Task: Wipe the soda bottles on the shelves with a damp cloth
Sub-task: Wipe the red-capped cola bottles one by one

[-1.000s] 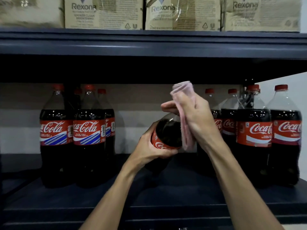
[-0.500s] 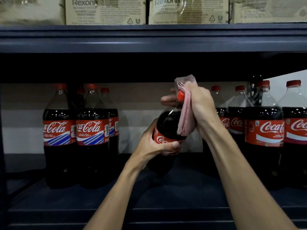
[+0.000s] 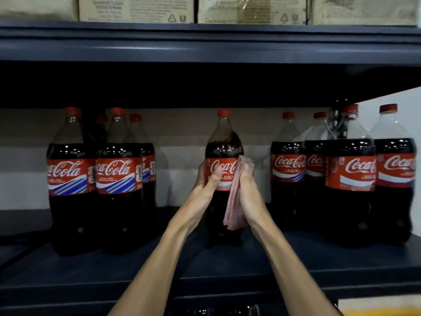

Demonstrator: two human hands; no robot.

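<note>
Dark blue shelf [image 3: 68, 270] stocked with cola; one bottle is held at the centre of the frame.

Head view: the middle soda bottle [image 3: 224, 142] is upright on the shelf, apart from the left group [image 3: 68, 179] and the right group [image 3: 350, 179]. The left hand [image 3: 208, 176] grips its red label, fingers [image 3: 201, 169] curled round it. The right hand [image 3: 247, 176] holds a folded pink cloth [image 3: 234, 208] against the bottle's right side (its fingers are closed on the cloth). Cardboard boxes [image 3: 136, 8] line the top of the frame.

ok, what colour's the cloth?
Pink cloth, held by the right hand against the middle bottle; head view shows it.
</note>
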